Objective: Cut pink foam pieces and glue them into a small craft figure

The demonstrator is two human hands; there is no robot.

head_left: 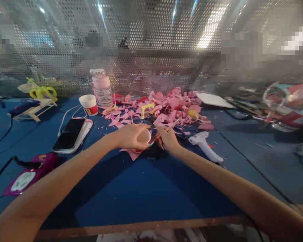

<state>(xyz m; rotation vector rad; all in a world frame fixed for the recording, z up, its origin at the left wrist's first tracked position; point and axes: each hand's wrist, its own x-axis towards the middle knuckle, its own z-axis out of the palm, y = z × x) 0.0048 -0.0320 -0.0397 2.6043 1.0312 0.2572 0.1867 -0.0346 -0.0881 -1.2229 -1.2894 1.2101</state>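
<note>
My left hand (130, 136) grips a small paper cup (143, 137) lying on its side over a pink foam sheet (132, 154) on the blue table. My right hand (168, 138) holds a thin pen-like tool (155, 139) with its tip at the cup's rim. A heap of pink foam scraps (166, 107) lies just behind both hands.
A white glue gun (204, 144) lies right of my right hand. A phone (69, 134) on a white power bank, a red-and-white paper cup (89, 104), a pink bottle (102, 87) and a purple power strip (27, 176) sit left. A perforated metal screen (151, 43) backs the table.
</note>
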